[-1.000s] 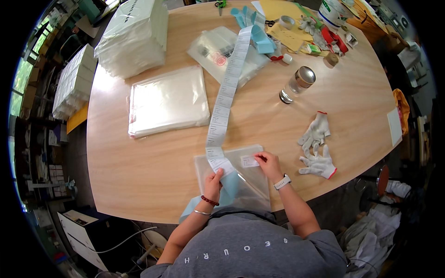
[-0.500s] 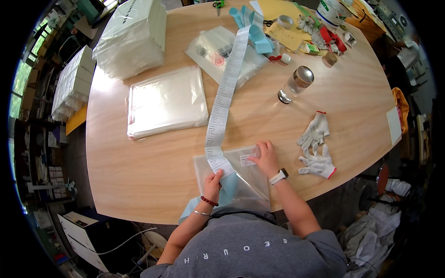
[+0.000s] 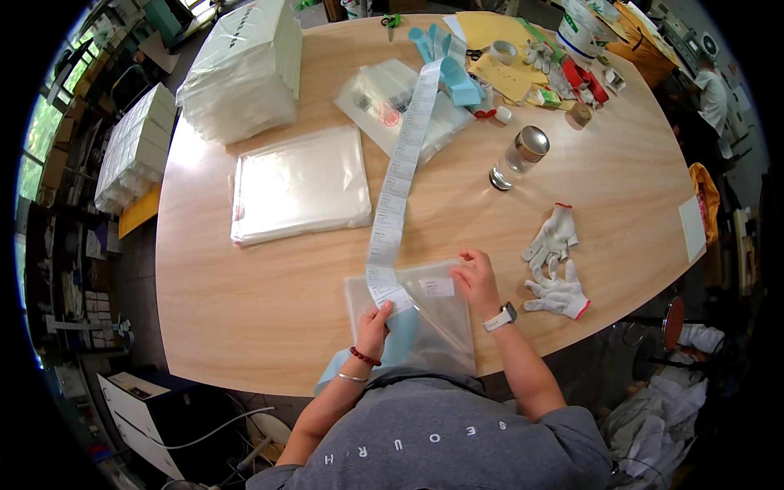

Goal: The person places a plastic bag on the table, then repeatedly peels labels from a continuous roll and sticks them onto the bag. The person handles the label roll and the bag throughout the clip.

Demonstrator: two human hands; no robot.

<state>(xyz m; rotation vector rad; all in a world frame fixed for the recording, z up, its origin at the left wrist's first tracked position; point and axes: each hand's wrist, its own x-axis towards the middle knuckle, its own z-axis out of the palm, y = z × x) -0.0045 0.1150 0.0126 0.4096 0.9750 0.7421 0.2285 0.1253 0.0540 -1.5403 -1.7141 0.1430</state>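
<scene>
At the near edge of the oval pale-wood table point(image 3: 269, 327), a clear, glossy plastic bag point(image 3: 416, 314) lay flat in front of the person, with something light blue showing through its lower part. A small white rectangular label point(image 3: 436, 287) already sat on the bag's upper face, so by the look of it the sticking was done for this bag and only the pressing down remained. The right hand point(image 3: 476, 278) rested flat on the bag just beside that label, fingers gently spread, holding nothing. The left hand point(image 3: 374, 320) pinched the near end of a long white paper strip of labels point(image 3: 400, 175), which ran in a slack ribbon from the bag toward the far edge; most of its labels seemed unused, which suggested much of the work was left. Toward the left edge lay a flat stack of limp clear bags point(image 3: 298, 184), and beyond it, at the far left corner, a tall block of wrapped white packs point(image 3: 241, 69). Near the right edge lay a pair of white knitted gloves with red cuffs point(image 3: 555, 265), and farther in stood a clear glass jar with a metal lid point(image 3: 516, 155).
</scene>
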